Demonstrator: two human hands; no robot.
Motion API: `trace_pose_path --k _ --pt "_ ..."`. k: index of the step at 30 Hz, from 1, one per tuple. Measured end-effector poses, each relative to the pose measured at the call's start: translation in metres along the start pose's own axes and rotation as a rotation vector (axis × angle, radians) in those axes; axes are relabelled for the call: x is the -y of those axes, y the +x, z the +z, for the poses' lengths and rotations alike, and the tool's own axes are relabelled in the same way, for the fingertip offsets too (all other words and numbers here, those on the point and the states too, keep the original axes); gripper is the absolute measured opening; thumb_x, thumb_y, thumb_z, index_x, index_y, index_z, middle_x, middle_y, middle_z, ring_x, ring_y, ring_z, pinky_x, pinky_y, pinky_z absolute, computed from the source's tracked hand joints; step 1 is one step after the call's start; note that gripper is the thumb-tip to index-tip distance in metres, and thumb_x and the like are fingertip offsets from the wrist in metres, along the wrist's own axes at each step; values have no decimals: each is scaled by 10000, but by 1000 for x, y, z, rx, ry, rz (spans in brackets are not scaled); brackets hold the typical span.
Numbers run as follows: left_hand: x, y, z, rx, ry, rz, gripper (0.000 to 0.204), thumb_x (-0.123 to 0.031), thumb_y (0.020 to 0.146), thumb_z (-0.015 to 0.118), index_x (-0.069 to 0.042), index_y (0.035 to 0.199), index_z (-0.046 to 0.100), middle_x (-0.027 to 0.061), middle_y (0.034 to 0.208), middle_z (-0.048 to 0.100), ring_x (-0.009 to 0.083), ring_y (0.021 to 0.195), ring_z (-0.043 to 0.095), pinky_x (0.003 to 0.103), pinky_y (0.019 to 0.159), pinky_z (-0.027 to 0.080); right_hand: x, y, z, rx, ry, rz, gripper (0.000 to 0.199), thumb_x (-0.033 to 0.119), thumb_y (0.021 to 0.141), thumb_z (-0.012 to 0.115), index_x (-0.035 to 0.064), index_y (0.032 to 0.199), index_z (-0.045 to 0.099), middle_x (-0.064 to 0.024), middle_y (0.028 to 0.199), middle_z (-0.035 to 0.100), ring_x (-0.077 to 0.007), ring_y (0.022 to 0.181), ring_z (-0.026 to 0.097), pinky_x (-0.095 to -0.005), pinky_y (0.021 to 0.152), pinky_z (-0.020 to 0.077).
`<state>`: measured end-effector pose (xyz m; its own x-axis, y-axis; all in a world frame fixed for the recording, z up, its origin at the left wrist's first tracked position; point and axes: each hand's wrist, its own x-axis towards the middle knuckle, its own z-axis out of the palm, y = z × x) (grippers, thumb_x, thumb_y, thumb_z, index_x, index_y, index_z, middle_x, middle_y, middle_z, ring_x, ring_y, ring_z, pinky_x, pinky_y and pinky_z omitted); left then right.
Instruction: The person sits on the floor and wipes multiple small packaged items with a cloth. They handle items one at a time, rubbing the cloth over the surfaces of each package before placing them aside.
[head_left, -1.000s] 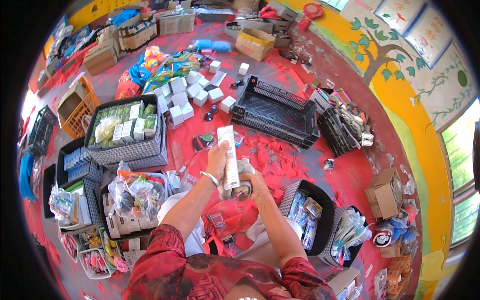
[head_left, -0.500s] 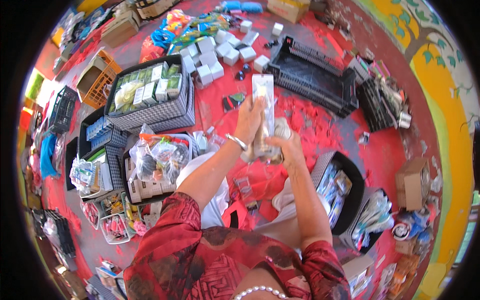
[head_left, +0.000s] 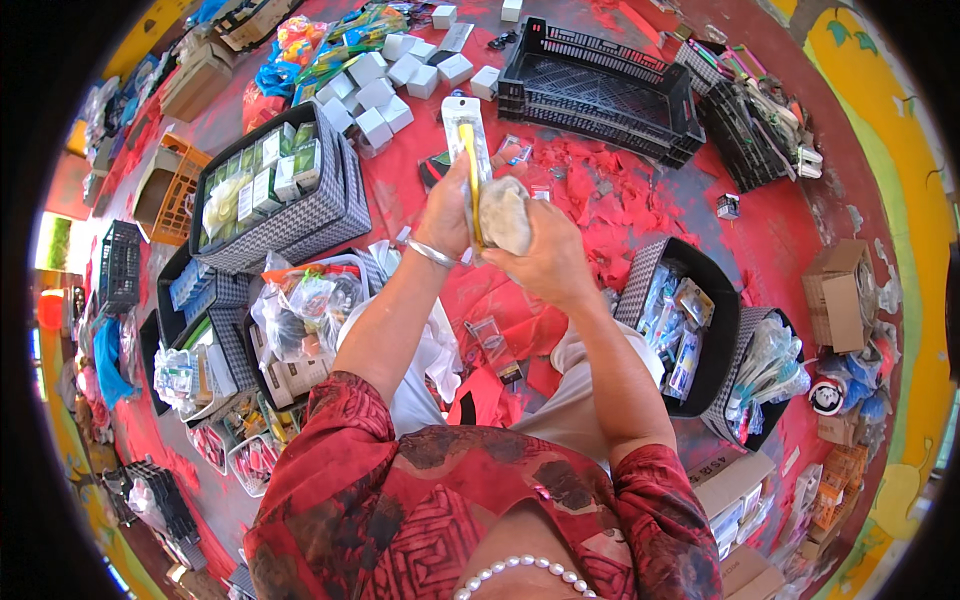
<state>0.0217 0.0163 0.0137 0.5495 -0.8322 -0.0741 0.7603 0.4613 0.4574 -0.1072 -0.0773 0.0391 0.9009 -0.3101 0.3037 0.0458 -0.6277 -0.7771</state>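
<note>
My left hand [head_left: 443, 218], with a silver bangle at the wrist, is closed around a long, narrow clear package [head_left: 462, 108]. A slim yellow stick-like item [head_left: 468, 150] shows through it; its exact kind I cannot make out. My right hand [head_left: 552, 252] grips a bunched greyish-beige cloth [head_left: 505, 215] against the package's lower right side. Both hands are raised above the red floor covering, in front of my lap. The fingers behind the package and the cloth are partly hidden.
A black plastic crate [head_left: 600, 105] stands ahead to the right. White boxes [head_left: 375, 95] are piled ahead to the left. Fabric bins of packaged goods flank me: a checked bin [head_left: 290, 215] on the left, a dark-lined bin [head_left: 675, 345] on the right. Torn red scraps [head_left: 600, 195] litter the floor.
The package has turned, so the yellow item inside shows plainly. The cloth is now bunched tighter in my right hand beside it. The whole view has shifted slightly.
</note>
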Motion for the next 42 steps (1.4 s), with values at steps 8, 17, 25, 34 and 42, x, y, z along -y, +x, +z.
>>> trace_pose_path --k 8,17,25,34,42 --pt "8 0 -4 44 -67 -51 464 -251 900 483 -88 1317 359 124 1355 388 254 1247 383 413 1054 314 -6 19 -61 -455 827 256 265 118 727 682 -9 952 621 -55 866 647 -143 746 613 -260 669 494" --pt "47 -8 4 -205 167 -205 351 -311 948 333 -96 1190 470 64 1114 564 198 970 562 345 863 455 -22 39 -13 -202 -125 2 407 252 647 729 12 951 601 -144 846 610 -332 843 558 -390 778 445" --pt "-8 3 -26 -86 27 175 469 -301 942 376 -135 1369 279 93 1408 327 290 1299 297 475 1049 276 -8 -10 -6 215 -120 -268 251 159 598 654 66 822 590 -76 843 570 -296 838 537 -403 686 471" --pt "-22 -4 -13 8 -62 216 505 -276 894 489 -97 1336 325 122 1379 359 295 1270 348 464 1027 327 -36 7 -51 -228 54 404 361 180 638 713 -2 934 616 -179 866 646 -280 741 645 -324 693 502" --pt "30 -21 11 58 578 -217 553 -113 887 473 -130 1386 237 59 1224 468 249 1081 533 275 680 504 -14 29 -24 -497 -198 -124 449 165 619 735 -4 1003 574 -149 893 571 -305 804 581 -376 733 477"
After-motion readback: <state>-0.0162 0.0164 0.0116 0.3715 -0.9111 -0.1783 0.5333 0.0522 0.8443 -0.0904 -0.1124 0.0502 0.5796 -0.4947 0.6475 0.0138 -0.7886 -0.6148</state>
